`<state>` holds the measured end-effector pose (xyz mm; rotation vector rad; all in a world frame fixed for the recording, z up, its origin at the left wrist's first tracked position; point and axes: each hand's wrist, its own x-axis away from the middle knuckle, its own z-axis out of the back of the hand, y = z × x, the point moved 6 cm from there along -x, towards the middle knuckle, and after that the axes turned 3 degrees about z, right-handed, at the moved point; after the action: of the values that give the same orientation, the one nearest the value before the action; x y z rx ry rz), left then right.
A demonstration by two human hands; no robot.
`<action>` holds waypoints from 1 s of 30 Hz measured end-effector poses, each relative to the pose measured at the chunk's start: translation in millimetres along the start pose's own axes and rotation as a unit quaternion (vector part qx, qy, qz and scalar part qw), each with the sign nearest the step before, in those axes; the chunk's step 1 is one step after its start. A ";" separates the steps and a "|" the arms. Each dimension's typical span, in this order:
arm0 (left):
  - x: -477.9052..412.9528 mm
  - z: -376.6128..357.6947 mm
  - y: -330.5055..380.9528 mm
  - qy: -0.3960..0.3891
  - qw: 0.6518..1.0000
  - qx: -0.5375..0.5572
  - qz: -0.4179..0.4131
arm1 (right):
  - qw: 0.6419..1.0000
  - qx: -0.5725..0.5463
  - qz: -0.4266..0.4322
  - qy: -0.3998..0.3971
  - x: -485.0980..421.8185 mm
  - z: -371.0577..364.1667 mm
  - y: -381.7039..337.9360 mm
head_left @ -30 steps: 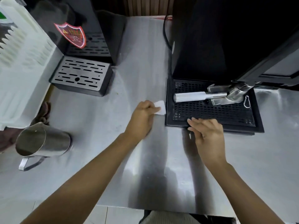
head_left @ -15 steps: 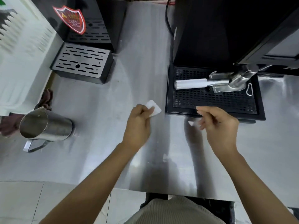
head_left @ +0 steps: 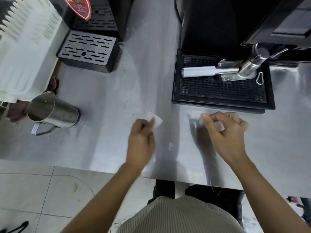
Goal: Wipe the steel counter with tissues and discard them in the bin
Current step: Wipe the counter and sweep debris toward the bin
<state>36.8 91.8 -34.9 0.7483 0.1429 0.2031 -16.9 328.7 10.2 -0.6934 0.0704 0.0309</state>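
1. Tissue (head_left: 156,118): small white folded piece, pinched at the fingertips of the left hand (head_left: 141,142), near-centre of the steel counter (head_left: 109,98). Contact with the steel unclear.
2. Right hand (head_left: 225,132): fingers curled, thumb and index almost meeting, low over the counter. Pale blur at the fingertips; cannot tell whether anything is held.
3. Hands apart, side by side, small white fleck (head_left: 170,146) on the steel between them.
4. Black perforated drip tray (head_left: 222,88) just beyond the right hand, far right. Steel spout with white handle (head_left: 198,71) over it, carabiner clip (head_left: 260,78) at its right end.
5. Slotted steel drip tray (head_left: 89,47) far left, under a black machine with a red shield sticker (head_left: 79,7).
6. Steel pitcher (head_left: 53,113) at the left of the counter, handle on the near side.
7. Tiled floor (head_left: 33,190) past the near edge.
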 end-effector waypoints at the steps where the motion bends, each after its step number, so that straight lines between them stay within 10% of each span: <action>1: 17.1 -13.1 13.4 -0.023 1.000 0.014 -0.013 | 1.000 -0.007 0.010 -0.003 2.6 -0.8 1.0; 6: 48.5 -32.3 54.9 -0.122 0.978 0.171 0.016 | 0.992 -0.120 0.022 0.019 17.6 9.8 -0.6; 12: -41.4 68.4 -37.7 0.143 0.980 0.012 0.138 | 0.988 -0.156 0.002 0.003 32.9 7.8 13.2; 25: -7.5 -68.0 84.2 -0.065 0.991 0.045 -0.111 | 0.990 -0.135 -0.006 0.030 48.1 19.4 31.6; 30: -34.3 -35.0 67.5 0.040 0.994 0.094 0.033 | 0.986 -0.157 -0.024 0.047 52.9 41.9 46.5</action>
<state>-12.4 155.2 -11.9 0.9330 0.2152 0.2849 35.7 391.5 8.7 -1.0116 0.1406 -0.0383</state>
